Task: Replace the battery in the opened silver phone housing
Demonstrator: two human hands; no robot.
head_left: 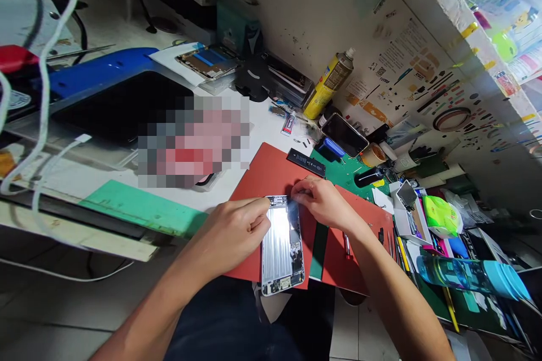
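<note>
An opened phone housing (pixel 277 245) lies on a red mat (pixel 262 172), its bright metal inside and circuit parts facing up. My left hand (pixel 241 231) is closed with curled fingers at the housing's upper left edge, gripping it there. At the upper right corner, my right hand (pixel 322 200) is closed in a pinch; what sits between its fingertips is too small to make out. Beyond the right hand a black phone battery (pixel 306 163) rests across the mat's far edge. A small screwdriver (pixel 347 245) lies right of the housing, on the second red mat (pixel 364 271).
A yellow spray can (pixel 328 84) and a phone (pixel 344 134) on a blue holder (pixel 332 148) stand behind the mats. On the right are a blue water bottle (pixel 470 275), a tissue pack (pixel 441 216) and several tools. A dark tablet (pixel 127 104) and white cables (pixel 46 84) lie left.
</note>
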